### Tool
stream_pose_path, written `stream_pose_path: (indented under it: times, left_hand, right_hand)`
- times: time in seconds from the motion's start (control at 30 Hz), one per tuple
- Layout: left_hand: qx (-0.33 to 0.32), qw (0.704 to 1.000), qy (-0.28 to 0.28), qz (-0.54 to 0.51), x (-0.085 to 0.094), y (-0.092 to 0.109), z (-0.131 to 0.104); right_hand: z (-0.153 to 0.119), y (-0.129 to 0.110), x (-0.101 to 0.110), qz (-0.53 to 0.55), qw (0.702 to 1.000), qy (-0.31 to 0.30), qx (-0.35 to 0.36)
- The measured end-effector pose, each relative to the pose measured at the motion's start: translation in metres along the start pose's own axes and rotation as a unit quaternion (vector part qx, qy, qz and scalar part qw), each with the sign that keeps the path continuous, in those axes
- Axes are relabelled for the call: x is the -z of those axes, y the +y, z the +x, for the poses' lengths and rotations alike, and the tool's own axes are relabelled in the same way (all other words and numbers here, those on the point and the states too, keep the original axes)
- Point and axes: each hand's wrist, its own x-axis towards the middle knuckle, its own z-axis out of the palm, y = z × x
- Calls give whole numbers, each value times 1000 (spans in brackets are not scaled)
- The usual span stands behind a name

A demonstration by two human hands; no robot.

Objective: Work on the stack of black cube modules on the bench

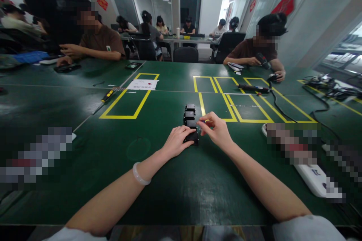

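- green table (175,196) spans most of the frame, marked out with yellow tape (121,117); along the top, other people sit in a glass-walled room.
- lower left: a blurred-out object (42,154), too masked to name.
- upper left: a co-worker in a brown top (98,41), 1 hand beside a dark object (68,68) on the table.
- left of centre: a yellow-and-black screwdriver (108,96) lies near a white sheet (143,84).
- centre: the left hand (177,141), with a pale bracelet (139,175) on its wrist, lies over the near end of a row of black blocks (189,115); thumb and fingers bracket the nearest block, seemingly gripping it steady.
- the row has 4 blocks, lined up on the table at the middle of the frame; work appears under way at the 2nd from the near end. which blocks are finished and how many are left cannot be told.
- just right of the row: the right hand (216,128) is closed in a pinch on a small bluish item (203,121), too small to identify, its fingertips close beside the row.
- right: a dark corded tool (251,88) lies on the table; above it, a 2nd co-worker (243,51) holds a dark hand tool (263,61).
- lower right: a white-edged object (313,180), partly masked.
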Motion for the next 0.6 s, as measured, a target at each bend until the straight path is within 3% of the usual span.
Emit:
stream_pose_path:
  times: [0.6]
  left_hand:
    - [0, 1000, 7, -1, -3, -2, -1]
  right_hand:
    - [-4, 1, -1, -12, 1000, 22, 14]
